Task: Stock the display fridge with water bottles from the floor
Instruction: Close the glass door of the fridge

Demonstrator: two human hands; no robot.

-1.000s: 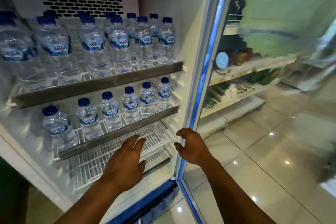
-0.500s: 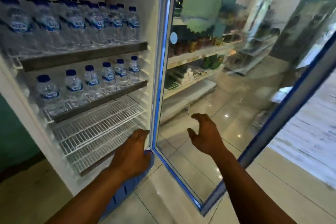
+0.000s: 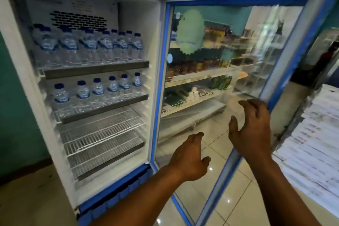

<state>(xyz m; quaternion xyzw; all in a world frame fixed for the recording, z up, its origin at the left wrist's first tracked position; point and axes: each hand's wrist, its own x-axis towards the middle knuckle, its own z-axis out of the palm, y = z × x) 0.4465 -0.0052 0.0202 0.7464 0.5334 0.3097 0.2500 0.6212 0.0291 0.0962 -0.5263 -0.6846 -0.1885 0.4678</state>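
The display fridge [image 3: 156,82] stands open, its glass door [image 3: 297,55] swung out to the right. Several blue-capped water bottles [image 3: 89,46] fill the top shelf. A single row of smaller bottles [image 3: 99,90] lines the second shelf. Below them two white wire shelves [image 3: 102,130] hold nothing. My left hand [image 3: 189,158] hovers in front of the door's lower glass, fingers loosely bent, holding nothing. My right hand [image 3: 251,130] is spread open close to the door's outer edge, holding nothing; I cannot tell whether it touches the frame. No bottles on the floor are in view.
A stack of white cartons [image 3: 311,147] rises at the right, just beyond the door's edge. Through the glass I see shop shelves [image 3: 198,77] with goods. Glossy tiled floor [image 3: 229,194] lies under the door. A teal wall [image 3: 16,115] flanks the fridge's left side.
My view has pulled back and up, so the whole fridge shows. My left hand left the fridge's lower front edge and moved right. My right hand rose toward the door's outer edge.
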